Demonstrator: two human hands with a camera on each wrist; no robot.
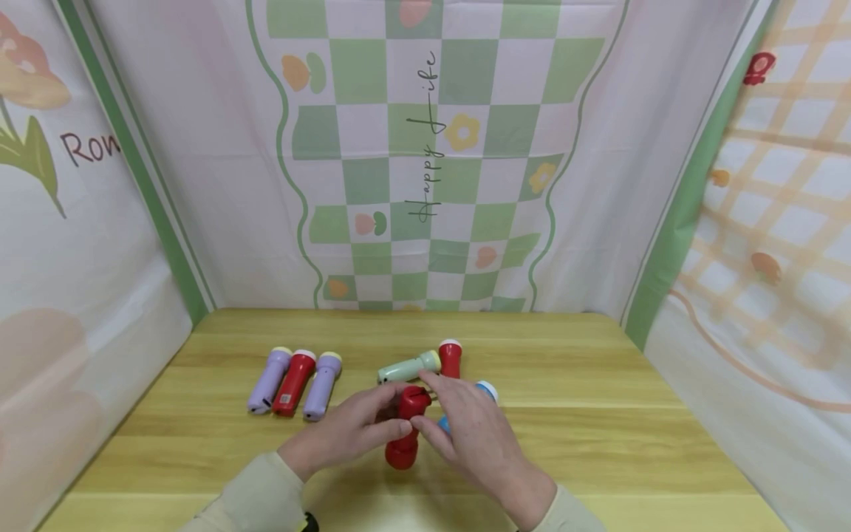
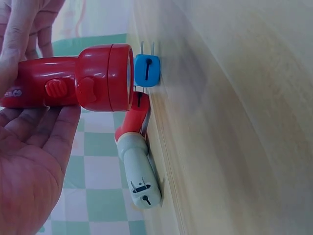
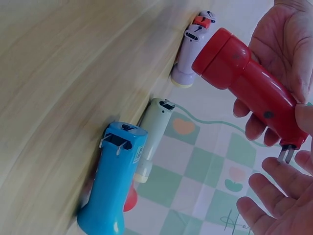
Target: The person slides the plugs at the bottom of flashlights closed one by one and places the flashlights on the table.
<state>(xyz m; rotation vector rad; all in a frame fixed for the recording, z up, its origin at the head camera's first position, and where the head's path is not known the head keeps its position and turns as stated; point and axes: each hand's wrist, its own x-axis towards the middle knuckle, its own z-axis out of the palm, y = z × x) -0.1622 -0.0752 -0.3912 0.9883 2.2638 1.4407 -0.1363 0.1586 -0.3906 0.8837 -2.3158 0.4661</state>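
Observation:
My left hand [image 1: 349, 428] grips a red flashlight [image 1: 402, 452] above the table, its lamp head toward me and slightly down. In the left wrist view, left fingers lie along the flashlight's [image 2: 98, 78] underside, and its switch shows. Two metal plug prongs [image 3: 286, 155] stick out of the tail end. My right hand [image 1: 475, 436] is at that end, its thumb against the red body and a fingertip at the prongs. Its other fingers are spread loosely. Behind the right hand stands a blue flashlight [image 3: 115, 181], partly hidden in the head view, with its prongs out.
Farther back lie a pale green flashlight [image 1: 407, 368] and another red flashlight [image 1: 450, 360]. At left, a purple flashlight [image 1: 268, 384], a red flashlight [image 1: 293, 386] and a second purple flashlight [image 1: 322, 390] lie in a row. Printed curtains [image 1: 459, 177] surround the wooden table [image 1: 565, 458].

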